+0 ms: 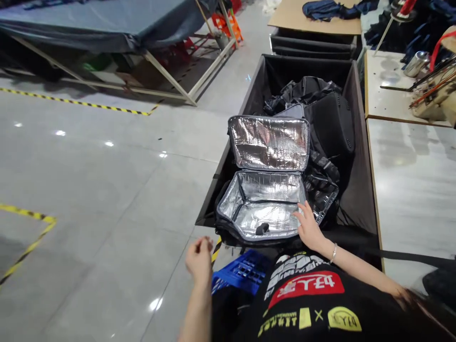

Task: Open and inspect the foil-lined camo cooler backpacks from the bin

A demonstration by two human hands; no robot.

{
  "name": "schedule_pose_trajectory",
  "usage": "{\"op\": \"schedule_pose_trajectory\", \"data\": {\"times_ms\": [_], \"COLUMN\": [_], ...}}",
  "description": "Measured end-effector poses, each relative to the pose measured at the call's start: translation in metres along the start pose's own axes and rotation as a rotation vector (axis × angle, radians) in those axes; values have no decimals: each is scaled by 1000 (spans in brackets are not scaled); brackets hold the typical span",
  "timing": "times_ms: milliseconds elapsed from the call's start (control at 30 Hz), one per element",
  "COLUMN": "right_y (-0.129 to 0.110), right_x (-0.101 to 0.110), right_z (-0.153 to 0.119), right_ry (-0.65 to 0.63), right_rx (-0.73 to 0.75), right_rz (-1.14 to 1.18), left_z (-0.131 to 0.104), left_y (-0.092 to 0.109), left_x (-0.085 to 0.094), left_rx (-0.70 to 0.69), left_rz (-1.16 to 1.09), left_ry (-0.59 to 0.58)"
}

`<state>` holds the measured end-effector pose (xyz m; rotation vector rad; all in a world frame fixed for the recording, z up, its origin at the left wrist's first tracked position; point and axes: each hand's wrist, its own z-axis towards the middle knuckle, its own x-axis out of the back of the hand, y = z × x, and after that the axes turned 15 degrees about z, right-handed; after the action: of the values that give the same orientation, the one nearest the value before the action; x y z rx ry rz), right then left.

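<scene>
An insulated cooler bag [269,186] with a silver foil lining lies unzipped in front of me, its lid [270,143] folded back. On the foil floor, near the front edge, rests a small black piece [262,229]. My right hand [309,225] is at the bag's right rim, fingers spread and reaching over the edge onto the lining. Left of the bag's front corner, apart from it, my left hand [199,256] hangs in the air with its fingers curled closed. I see nothing between those fingers.
A dark fabric-sided bin [359,190] under the cooler bag holds more black bags [329,123]. Below stands a blue plastic crate [245,271]. On the right is a sewing worktable [409,171]; a covered table [89,28] stands at far left. Yellow-black tape [81,102] marks the floor.
</scene>
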<state>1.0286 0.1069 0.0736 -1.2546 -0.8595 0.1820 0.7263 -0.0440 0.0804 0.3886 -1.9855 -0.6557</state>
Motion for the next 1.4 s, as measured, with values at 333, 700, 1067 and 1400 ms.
{"op": "schedule_pose_trajectory", "data": {"times_ms": [333,700,1067,1400], "right_y": [3,6,34,89], "right_x": [-8,-16,-4,11], "right_z": [-1,-2,30,89], "right_ry": [87,168,374,366], "right_rx": [27,-1,-340,-664], "right_rz": [5,69,362,508], "left_z": [57,55,55,57], "left_y": [74,39,41,41], "left_x": [-7,16,19,19], "left_rx": [-191,20,56,44], "left_rz": [322,-4,-67,-35], "left_ry": [-61,-279,-322,-343]}}
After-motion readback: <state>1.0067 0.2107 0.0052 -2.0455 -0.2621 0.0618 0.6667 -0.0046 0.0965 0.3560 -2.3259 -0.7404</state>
